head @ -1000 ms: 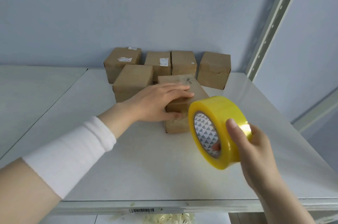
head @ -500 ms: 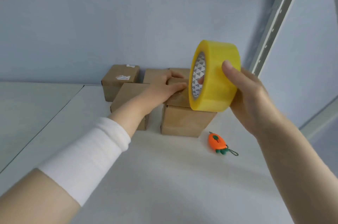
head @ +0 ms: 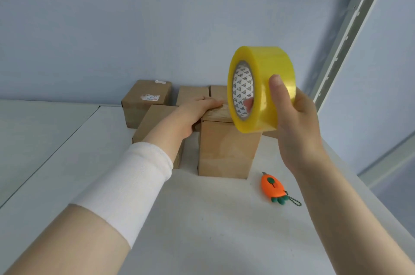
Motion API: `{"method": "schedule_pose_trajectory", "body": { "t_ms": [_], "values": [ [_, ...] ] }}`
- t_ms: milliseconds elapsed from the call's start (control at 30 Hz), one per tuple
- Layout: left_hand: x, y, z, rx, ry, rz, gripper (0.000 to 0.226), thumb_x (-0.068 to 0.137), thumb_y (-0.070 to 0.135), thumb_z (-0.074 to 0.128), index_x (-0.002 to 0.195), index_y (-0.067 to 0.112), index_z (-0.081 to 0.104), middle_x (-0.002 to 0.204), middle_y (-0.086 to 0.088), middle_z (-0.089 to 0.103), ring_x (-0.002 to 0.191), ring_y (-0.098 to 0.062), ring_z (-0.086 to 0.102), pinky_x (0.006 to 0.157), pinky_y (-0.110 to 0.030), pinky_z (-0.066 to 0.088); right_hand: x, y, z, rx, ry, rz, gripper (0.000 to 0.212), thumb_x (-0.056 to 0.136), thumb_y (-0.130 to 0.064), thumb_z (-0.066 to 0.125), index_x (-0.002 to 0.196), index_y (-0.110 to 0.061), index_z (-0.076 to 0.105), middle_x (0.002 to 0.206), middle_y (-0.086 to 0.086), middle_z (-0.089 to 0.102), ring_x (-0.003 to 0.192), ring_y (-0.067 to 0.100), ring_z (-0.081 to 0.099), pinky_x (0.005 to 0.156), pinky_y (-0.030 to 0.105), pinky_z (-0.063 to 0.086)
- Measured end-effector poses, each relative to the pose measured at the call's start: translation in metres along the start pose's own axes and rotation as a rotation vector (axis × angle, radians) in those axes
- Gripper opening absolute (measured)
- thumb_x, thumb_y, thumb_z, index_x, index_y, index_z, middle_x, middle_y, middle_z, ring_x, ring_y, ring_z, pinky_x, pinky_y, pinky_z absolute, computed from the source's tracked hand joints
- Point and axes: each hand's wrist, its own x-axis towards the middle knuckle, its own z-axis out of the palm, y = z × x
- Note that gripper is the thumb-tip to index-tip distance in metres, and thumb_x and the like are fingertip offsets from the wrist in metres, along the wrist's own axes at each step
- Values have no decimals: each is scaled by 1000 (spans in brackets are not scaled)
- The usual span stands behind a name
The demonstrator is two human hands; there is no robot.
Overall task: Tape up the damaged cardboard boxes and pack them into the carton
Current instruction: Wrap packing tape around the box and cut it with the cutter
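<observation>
While the left hand [head: 197, 106] lies palm-down on top of the nearest cardboard box [head: 226, 149], its fingers straight and pressed flat toward the top's far edge, the right hand [head: 298, 122] holds a roll of yellow tape [head: 261, 88] raised over that box's right side. The left forearm reaches forward from the lower left, a white sleeve [head: 125, 187] banding its middle and the wrist bare. The right forearm rises from the lower right corner, with the wrist cocked back. Its thumb lies across the roll's outer band and a fingertip shows inside the patterned core, so this hand grips the roll between thumb and fingers. The roll stands on edge with its open side facing left and its lower rim just over the box's top right corner. Whether it touches the box cannot be told. The box top looks glossy beside the left fingertips.

The box stands upright on the white table [head: 202, 229]. Left of it a second box [head: 157, 122] is partly hidden by the left arm. A labelled box [head: 146, 99] sits farther back, and a rear box [head: 193, 94] stands near the wall. An orange carrot-shaped cutter [head: 272, 187] lies on the table just right of the nearest box, below the right wrist.
</observation>
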Motion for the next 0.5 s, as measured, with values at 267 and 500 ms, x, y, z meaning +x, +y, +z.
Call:
{"method": "schedule_pose_trajectory", "body": {
  "t_ms": [267, 500],
  "values": [
    [2, -1, 0, -7, 1, -1, 37, 82, 26, 69, 116, 12, 64, 116, -13, 65, 110, -28, 61, 97, -41, 48, -16, 16, -19, -175, -191, -64, 33, 71, -26, 70, 102, -23, 61, 91, -21, 71, 93, -1, 65, 78, 17, 48],
    [3, -5, -1, -41, -39, 31, 23, 83, 28, 67, 102, 16, 64, 99, -5, 67, 90, -18, 62, 76, -29, 50, -75, 9, -26, -151, -62, -177, 17, 66, -40, 60, 76, -27, 58, 62, -25, 63, 56, -10, 57, 50, 4, 41]
  ]
}}
